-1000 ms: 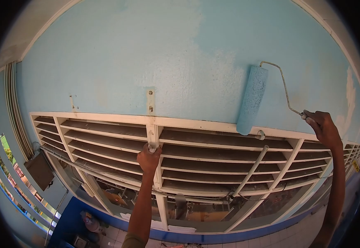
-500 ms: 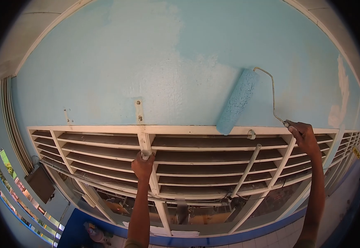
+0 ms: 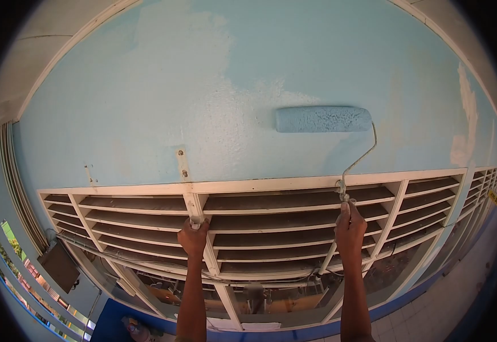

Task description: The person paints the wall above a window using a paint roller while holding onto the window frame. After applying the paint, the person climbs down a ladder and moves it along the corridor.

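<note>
My right hand [image 3: 351, 231] is closed around the handle of a paint roller. Its wire frame [image 3: 375, 139] bends up to a wide, light-blue roller sleeve [image 3: 322, 119], which lies level against the blue wall [image 3: 294, 45]. Paler and darker patches of paint show around it. In front of the white louvre frame's upright [image 3: 210, 251], my left hand [image 3: 192, 238] is a fist, and a small whitish end [image 3: 195, 221] pokes out of its top. What that piece is, I cannot make out.
White louvre slats [image 3: 294, 222] run below the wall, with windows beneath them. A metal strip [image 3: 182, 164] is fixed above the frame. A thin pipe [image 3: 328, 259] slants near my right hand. At lower left stand a dark box [image 3: 59, 267] and a bottle [image 3: 136, 329] on a blue surface [image 3: 109, 316].
The roller has swung from a steep slant to level. My right hand has moved left and down with it, while my left fist has shifted slightly down in view.
</note>
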Demonstrator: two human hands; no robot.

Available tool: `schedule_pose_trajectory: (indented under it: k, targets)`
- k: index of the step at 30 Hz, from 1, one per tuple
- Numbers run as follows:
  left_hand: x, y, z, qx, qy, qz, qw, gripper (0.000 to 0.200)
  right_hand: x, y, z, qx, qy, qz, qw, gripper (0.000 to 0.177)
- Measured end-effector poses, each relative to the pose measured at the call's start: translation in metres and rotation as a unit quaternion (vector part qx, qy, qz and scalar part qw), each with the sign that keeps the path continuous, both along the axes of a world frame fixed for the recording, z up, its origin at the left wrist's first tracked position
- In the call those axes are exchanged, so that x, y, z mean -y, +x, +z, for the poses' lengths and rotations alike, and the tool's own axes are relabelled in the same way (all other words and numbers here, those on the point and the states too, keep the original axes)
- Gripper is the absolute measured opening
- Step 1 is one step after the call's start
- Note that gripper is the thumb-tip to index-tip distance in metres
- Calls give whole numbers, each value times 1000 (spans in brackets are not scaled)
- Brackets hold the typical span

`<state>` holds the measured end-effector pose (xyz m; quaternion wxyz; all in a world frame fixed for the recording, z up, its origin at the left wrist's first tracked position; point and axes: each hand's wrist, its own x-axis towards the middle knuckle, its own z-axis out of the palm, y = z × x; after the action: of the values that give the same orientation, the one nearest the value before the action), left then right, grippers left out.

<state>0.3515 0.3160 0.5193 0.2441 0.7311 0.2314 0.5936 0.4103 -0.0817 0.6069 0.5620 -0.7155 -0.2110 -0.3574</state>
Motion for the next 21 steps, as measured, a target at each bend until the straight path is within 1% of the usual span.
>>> schedule_pose_trajectory:
  k: [2,3,5,6,8,12,14,15,17,19,21]
  targets:
    - [-3,2,-1,3,5,9,1000,46,-21,0,22,19,15,-42,999,30]
    - [-3,3,-2,7,5,7,1000,46,-27,1,34,20,15,-42,999,30]
    - [-2,1,-2,11,3,3,1000,45,-35,4,61,41,-26,-109,993,30]
    - [-1,0,0,5,-5,0,1000,45,-38,6,73,42,-28,-111,993,30]
    - [0,1,0,1,-16,-5,1000,44,-41,10,98,120,-16,-132,984,30]
    - [1,0,1,12,-11,-5,1000,41,-39,17,152,129,-20,-135,982,31]
    - [2,0,2,13,-10,-5,1000,41,-39,25,179,98,3,-105,990,33]
    - [0,0,1,18,-7,-10,1000,40,-39,25,194,98,2,-107,989,33]
    - [0,1,1,25,-4,-14,1000,40,-40,22,220,51,29,-69,996,35]
    - [1,0,1,26,-5,-7,1000,39,-42,29,229,64,20,-75,995,36]
    - [3,0,2,28,-7,-11,1000,39,-43,29,225,79,12,-83,993,36]
